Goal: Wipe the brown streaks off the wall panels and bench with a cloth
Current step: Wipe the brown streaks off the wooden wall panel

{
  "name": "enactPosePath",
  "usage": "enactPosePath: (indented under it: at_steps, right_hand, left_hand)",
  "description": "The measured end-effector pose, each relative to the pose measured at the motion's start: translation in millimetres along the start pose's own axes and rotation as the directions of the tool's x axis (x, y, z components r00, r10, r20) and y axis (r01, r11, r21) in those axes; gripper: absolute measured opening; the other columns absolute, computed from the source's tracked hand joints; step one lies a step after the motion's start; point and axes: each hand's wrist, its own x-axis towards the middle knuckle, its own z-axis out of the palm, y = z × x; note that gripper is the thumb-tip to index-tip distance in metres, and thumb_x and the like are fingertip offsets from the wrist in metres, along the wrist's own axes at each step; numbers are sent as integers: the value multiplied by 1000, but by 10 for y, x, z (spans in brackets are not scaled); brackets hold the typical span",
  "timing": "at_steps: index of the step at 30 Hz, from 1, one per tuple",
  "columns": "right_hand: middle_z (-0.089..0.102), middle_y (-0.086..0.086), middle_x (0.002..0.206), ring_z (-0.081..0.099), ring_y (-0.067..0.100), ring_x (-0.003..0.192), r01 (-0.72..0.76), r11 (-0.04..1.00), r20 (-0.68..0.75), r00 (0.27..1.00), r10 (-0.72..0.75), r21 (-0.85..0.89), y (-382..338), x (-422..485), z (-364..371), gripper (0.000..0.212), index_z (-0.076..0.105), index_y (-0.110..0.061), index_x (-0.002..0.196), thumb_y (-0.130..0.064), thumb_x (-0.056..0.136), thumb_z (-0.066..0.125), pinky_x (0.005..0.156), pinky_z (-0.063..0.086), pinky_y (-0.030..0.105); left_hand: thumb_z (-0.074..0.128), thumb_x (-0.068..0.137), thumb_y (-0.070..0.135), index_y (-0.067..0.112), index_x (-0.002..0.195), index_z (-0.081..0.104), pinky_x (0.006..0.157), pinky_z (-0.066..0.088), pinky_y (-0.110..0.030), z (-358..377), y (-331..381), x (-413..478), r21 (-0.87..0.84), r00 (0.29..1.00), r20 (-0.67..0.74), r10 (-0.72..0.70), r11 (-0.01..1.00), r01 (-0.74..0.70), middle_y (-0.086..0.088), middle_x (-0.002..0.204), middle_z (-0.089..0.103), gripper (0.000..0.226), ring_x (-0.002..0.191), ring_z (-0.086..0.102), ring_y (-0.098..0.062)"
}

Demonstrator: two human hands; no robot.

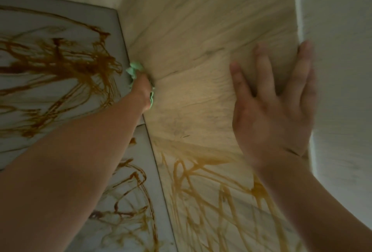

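The left hand (144, 88) is out at full reach, its fingers clenched round the bunched green cloth (135, 68). The cloth is pressed right into the seam (123, 36) where the upper grey panel (30, 22) meets the wood-grain panel (201, 30). The right hand (271, 114) lies flat on the wood-grain panel, fingers (263, 70) straight and spread, grasping nothing. It reads as a brace, with its outer edge against the white surface (338, 50) on the right.

Progress? Early to middling, I'd judge. The upper stretch of the wood-grain panel, from the cloth across to the right hand, shows no brown, only faint grey smudges, so that part looks done. Everything else is left: thick brown streaks (66, 64) loop all over the upper grey panel, more cover the lower grey panel (161, 201), and paler ochre streaks (201, 191) criss-cross the near part of the wood-grain panel. Which of these surfaces is the bench I cannot tell from this angle.

Room to move: the cloth sits in a tight inside corner, so a stroke there has to run along the seam or away from it. Leftward the upper grey panel is wide open to sweep. Toward the viewer the wood-grain panel is open too — though the left forearm (80, 161) crosses the joint between the two grey panels, and the right hand occupies the strip by the white edge.
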Motion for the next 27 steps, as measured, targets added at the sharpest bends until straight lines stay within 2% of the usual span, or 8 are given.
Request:
enactPosePath:
  at_steps: [3,5,10,12,14,16,21,27]
  right_hand:
    - [10,5,173,0,60,151,18,1000,15,1000,-18,12,13,-14,-1,52,31,-34,162,-32,111,40,125,-5,57]
    - [13,5,173,3,60,151,14,1000,-2,1000,-14,5,7,-11,1,50,33,-34,161,-30,111,39,126,-3,58]
    - [19,7,172,8,62,150,-4,998,10,1000,3,66,12,13,-34,46,38,-32,159,-30,113,35,126,1,60]
    - [20,8,172,9,62,150,-8,995,16,1000,7,95,28,17,-73,46,40,-30,158,-29,113,33,126,1,60]
    - [16,8,173,4,61,151,-1,993,44,999,-4,114,25,19,-66,47,37,-29,159,-32,112,34,125,-2,60]
    - [13,8,173,3,61,151,2,994,57,998,-9,110,29,23,-59,48,35,-29,160,-35,112,36,125,-3,61]
    - [15,9,172,2,62,150,29,998,36,999,-31,56,17,-18,33,47,37,-31,159,-31,113,32,124,-5,60]
    - [18,10,171,5,64,149,-17,995,17,1000,15,102,8,2,17,46,40,-29,158,-27,113,32,124,-3,61]
  left_hand:
    - [40,59,106,53,148,43,106,48,-53,-324,-142,1212,39,992,42,117,992,-119,11,147,57,104,127,59,-19]
    - [37,54,107,59,149,34,107,45,-55,-407,-439,1393,61,995,30,95,993,-97,11,155,49,106,133,54,-20]
    - [31,78,94,47,149,44,108,46,-53,90,-715,-409,73,996,80,-48,996,42,-1,151,54,86,129,57,-22]
    - [30,92,79,50,158,20,119,33,-54,391,-753,-1258,184,972,165,169,963,-199,2,168,27,73,148,36,-23]
    - [21,101,54,21,164,12,127,11,-56,556,-827,-1816,403,859,319,401,763,-506,-11,172,6,72,157,8,-32]
    - [17,99,35,-3,160,19,126,1,-58,533,-840,-1828,503,803,380,460,625,-597,-24,170,3,71,157,-3,-39]
    - [29,101,58,40,163,8,129,9,-50,278,-542,-735,193,944,41,327,925,-328,12,172,5,68,158,6,-14]
    - [40,65,91,51,149,42,105,47,-52,19,-655,431,84,1000,9,-24,996,23,5,147,57,93,125,60,-23]
